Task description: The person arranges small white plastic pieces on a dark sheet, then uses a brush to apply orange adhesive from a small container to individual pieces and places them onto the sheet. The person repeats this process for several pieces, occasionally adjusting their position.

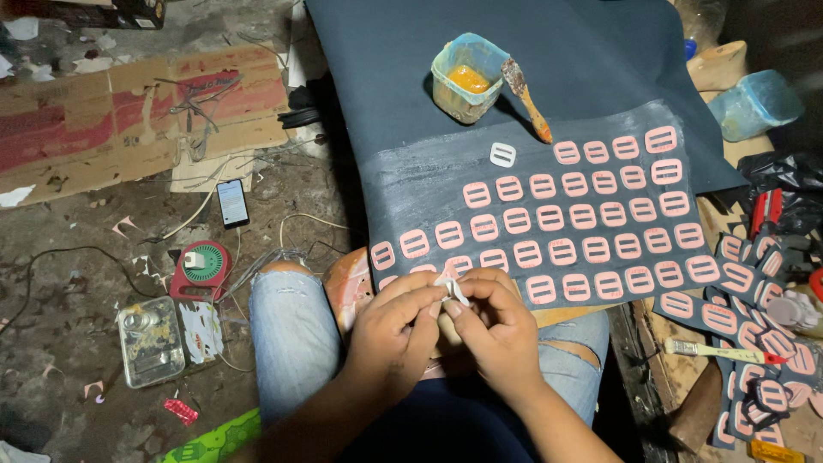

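Note:
My left hand (390,330) and my right hand (497,321) meet over my lap and pinch a small white buckle-shaped piece (452,290) between their fingertips. Just beyond them lies a dark sheet (411,176) covered with rows of pink buckle-shaped pieces (561,219). One white piece (502,154) lies alone on the sheet's upper part. A plastic tub of orange glue (467,79) stands farther back, with a glue-smeared brush (527,99) leaning beside it.
A pile of cut-out pink pieces on dark backing (754,317) lies at the right with a small brush (716,350). On the floor at the left are a phone (231,202) on a cable, a red round device (201,267), flattened cardboard (129,111) and a clear box (150,339).

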`<act>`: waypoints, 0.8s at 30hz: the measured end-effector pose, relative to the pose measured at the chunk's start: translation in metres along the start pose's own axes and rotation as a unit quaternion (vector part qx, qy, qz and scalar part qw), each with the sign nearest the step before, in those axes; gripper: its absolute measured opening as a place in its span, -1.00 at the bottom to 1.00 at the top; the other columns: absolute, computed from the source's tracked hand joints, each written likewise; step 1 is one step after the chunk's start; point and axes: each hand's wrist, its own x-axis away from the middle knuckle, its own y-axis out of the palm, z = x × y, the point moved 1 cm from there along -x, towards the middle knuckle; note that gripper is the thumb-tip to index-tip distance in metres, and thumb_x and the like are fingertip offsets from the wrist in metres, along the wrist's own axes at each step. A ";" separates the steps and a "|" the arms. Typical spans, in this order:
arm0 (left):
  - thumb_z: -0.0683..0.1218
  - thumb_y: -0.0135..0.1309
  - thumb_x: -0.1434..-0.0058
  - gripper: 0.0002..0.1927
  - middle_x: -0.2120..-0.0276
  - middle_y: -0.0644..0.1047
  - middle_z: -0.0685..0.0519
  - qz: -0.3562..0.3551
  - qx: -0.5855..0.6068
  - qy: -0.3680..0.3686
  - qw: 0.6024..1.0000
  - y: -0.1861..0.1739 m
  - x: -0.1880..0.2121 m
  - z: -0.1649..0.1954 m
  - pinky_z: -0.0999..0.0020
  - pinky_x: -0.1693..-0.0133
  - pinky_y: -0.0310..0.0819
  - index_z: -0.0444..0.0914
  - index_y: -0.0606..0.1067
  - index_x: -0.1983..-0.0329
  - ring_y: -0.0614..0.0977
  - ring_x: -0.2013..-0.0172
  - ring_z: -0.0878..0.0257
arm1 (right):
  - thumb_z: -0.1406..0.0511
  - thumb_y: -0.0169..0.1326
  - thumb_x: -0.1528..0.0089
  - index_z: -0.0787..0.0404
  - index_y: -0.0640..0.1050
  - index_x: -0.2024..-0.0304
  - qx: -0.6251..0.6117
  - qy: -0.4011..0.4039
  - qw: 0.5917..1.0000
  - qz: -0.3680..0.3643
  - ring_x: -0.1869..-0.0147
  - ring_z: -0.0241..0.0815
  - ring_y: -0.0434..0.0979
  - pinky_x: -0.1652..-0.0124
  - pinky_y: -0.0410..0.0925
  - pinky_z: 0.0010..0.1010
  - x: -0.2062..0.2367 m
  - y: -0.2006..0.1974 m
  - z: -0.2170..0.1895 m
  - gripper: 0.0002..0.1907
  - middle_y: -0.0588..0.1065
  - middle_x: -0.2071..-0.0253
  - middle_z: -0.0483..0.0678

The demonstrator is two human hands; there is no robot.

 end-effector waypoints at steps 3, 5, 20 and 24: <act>-0.29 0.11 -0.26 -0.85 0.14 0.66 -0.14 0.014 0.049 -0.080 0.996 0.006 0.004 -0.009 0.38 0.13 0.62 -0.38 0.58 0.11 0.72 0.18 0.18 | 0.43 0.12 -0.25 0.35 0.59 0.13 0.031 -0.028 0.999 0.005 -0.03 -0.27 0.52 -0.03 0.37 -0.50 0.000 -0.001 -0.001 -0.85 0.54 0.05 -0.02; -0.31 0.12 -0.26 -0.87 0.21 0.67 -0.12 0.013 0.116 -0.153 0.981 0.011 0.008 -0.016 0.43 0.21 0.61 -0.38 0.57 0.12 0.71 0.25 0.26 | 0.43 0.11 -0.27 0.34 0.59 0.12 0.012 -0.010 1.000 0.003 0.00 -0.25 0.53 -0.01 0.39 -0.49 0.000 0.000 -0.002 -0.86 0.56 0.07 -0.01; -0.39 -0.03 -0.31 -0.76 0.16 0.58 -0.10 0.096 0.417 -0.238 0.872 0.015 0.001 -0.025 0.39 0.07 0.56 -0.38 0.33 -0.02 0.65 0.13 0.25 | 0.43 0.27 -0.13 0.28 0.59 -0.04 0.266 -0.329 0.906 -0.006 0.01 -0.07 0.50 0.03 0.39 -0.32 0.001 0.008 -0.034 -0.60 0.48 0.06 0.02; -0.37 -0.02 -0.28 -0.70 0.19 0.60 -0.12 0.082 0.402 -0.277 0.869 0.011 -0.002 -0.022 0.39 0.20 0.55 -0.35 0.30 -0.06 0.65 0.23 0.23 | 0.43 0.25 -0.18 0.30 0.56 -0.06 0.230 -0.301 0.926 -0.005 -0.01 -0.08 0.53 0.03 0.41 -0.39 0.002 0.010 -0.028 -0.62 0.49 0.03 0.04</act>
